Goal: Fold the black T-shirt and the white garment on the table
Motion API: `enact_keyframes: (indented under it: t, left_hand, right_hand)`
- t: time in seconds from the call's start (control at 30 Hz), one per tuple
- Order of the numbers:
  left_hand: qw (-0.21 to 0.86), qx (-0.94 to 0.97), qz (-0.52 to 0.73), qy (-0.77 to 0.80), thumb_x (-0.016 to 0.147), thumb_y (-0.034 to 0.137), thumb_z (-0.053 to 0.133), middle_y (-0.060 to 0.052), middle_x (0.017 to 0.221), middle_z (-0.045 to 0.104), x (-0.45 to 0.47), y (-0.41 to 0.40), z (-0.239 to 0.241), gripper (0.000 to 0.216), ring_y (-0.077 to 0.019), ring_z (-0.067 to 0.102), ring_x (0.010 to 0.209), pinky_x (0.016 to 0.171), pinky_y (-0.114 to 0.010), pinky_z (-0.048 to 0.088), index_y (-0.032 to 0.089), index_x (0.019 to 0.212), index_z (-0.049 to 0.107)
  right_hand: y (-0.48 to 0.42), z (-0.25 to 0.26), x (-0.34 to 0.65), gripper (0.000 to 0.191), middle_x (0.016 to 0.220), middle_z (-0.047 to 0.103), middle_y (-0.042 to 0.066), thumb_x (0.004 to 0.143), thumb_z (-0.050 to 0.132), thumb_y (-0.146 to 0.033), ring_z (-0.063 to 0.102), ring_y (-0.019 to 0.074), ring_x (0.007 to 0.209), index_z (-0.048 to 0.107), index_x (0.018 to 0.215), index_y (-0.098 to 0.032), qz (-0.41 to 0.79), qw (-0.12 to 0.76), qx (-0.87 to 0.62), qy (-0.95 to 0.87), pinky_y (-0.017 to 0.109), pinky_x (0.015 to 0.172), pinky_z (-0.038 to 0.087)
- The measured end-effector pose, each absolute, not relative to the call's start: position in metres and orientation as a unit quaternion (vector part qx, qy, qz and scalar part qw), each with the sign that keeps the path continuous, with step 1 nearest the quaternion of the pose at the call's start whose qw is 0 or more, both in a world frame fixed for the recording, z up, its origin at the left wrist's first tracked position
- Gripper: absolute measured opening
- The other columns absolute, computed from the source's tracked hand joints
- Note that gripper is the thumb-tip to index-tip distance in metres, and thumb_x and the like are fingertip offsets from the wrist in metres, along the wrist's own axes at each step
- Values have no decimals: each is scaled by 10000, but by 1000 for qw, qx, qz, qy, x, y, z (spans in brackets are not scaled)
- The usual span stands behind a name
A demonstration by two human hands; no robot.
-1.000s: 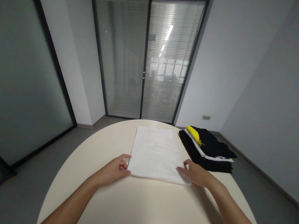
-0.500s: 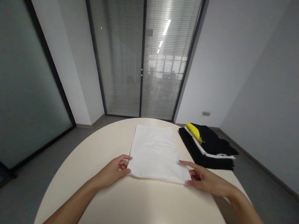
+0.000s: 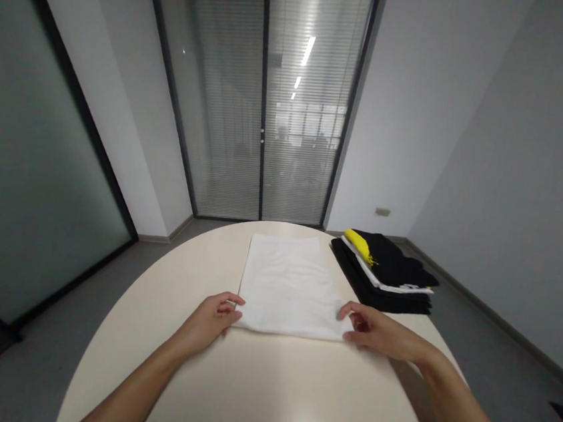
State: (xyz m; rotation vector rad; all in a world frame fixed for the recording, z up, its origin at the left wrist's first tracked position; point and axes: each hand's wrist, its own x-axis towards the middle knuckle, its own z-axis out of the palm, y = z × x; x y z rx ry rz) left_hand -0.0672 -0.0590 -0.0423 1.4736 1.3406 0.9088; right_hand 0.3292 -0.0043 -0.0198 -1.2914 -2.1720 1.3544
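Observation:
A folded white cloth [image 3: 290,284] lies flat on the round cream table [image 3: 263,384]. My left hand [image 3: 210,317] pinches the cloth's near left corner, fingers curled. At the near right corner my right hand [image 3: 374,329] pinches the cloth between thumb and fingers. Both forearms reach in from the bottom of the view.
A stack of folded black clothes [image 3: 385,276] with a white layer and a yellow piece [image 3: 358,244] sits at the table's far right edge. Glass doors with blinds [image 3: 263,101] stand behind the table. Grey floor surrounds the table.
My right hand slid off the cloth's top to its near right corner and closed into a pinch. The left hand stayed at the left corner. The view shifted slightly.

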Motion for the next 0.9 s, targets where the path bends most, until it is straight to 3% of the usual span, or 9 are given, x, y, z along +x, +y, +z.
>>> enact_keyframes:
  t: [0.13, 0.3, 0.4, 0.5, 0.57, 0.63, 0.7, 0.77, 0.9]
  left_hand:
    - [425, 624, 308, 579, 859, 434, 572, 68, 566, 453, -72, -58, -46, 354, -117, 389, 494, 498, -238, 260, 151, 1060, 639]
    - [240, 676, 224, 660, 925, 295, 525, -3, 706, 621, -61, -66, -40, 226, -152, 562, 646, 597, -249, 347, 208, 1008, 716]
    - [114, 694, 164, 692, 956, 261, 500, -43, 887, 684, -46, -75, -31, 235, -196, 641, 823, 714, -288, 440, 233, 1032, 721]
    - [7, 750, 173, 638, 985, 250, 461, -92, 1182, 653, -31, -81, -27, 283, -239, 608, 1100, 931, -367, 474, 230, 1123, 707]
    - [-7, 810, 184, 557, 999, 284, 459, -83, 1441, 528, -24, -82, -31, 360, -257, 491, 1313, 1094, -422, 400, 273, 1322, 617]
    - [24, 861, 158, 483, 1011, 357, 460, -40, 1612, 329, -21, -81, -39, 476, -274, 314, 1467, 1188, -481, 292, 340, 1486, 445]
    - [70, 880, 111, 456, 1030, 437, 411, -13, 1661, 198, -23, -79, -47, 531, -286, 177, 1524, 1217, -531, 220, 384, 1549, 310]
    - [103, 876, 77, 465, 1043, 485, 348, -12, 1667, 147, -29, -77, -51, 550, -289, 110, 1536, 1224, -556, 181, 391, 1572, 232]
    - [110, 875, 64, 468, 1052, 442, 349, -23, 1661, 173, -39, -75, -47, 526, -282, 145, 1530, 1224, -543, 203, 387, 1566, 258]
  right_hand:
    - [-1, -23, 333, 451, 725, 472, -42, 836, 628, -610, 456, 105, 596, 569, 1022, -203, 473, 129, -457, -742, 236, 562, 383]
    - [-9, -13, 330, 377, 706, 528, -24, 868, 588, -541, 457, 114, 582, 581, 1027, -199, 425, 92, -486, -758, 240, 545, 372]
    - [-15, -6, 319, 274, 786, 611, 31, 871, 589, -453, 552, 165, 686, 636, 963, -200, 293, 71, -511, -805, 288, 650, 443]
    - [-21, -3, 297, 321, 1115, 653, 126, 890, 582, -478, 621, 258, 989, 706, 1010, -208, 158, 110, -486, -852, 389, 902, 475]
    - [-25, -6, 278, 493, 1448, 506, 139, 906, 568, -535, 461, 321, 1330, 632, 1305, -253, 131, 144, -433, -880, 469, 1117, 343]
    - [-30, -12, 260, 731, 1640, 255, 88, 879, 570, -642, 192, 359, 1502, 423, 1517, -318, 166, 86, -386, -903, 543, 1205, 167]
    - [-35, -19, 247, 817, 1675, 114, 70, 904, 485, -695, 38, 360, 1531, 242, 1588, -321, 209, 20, -389, -897, 584, 1214, 53]
    - [-38, -23, 241, 825, 1675, 33, 58, 922, 420, -717, -49, 351, 1529, 157, 1597, -323, 231, -18, -401, -887, 594, 1210, -6]
    - [-39, -18, 247, 743, 1669, -5, 40, 949, 422, -669, -88, 346, 1520, 181, 1582, -363, 250, -26, -394, -884, 604, 1205, -19]
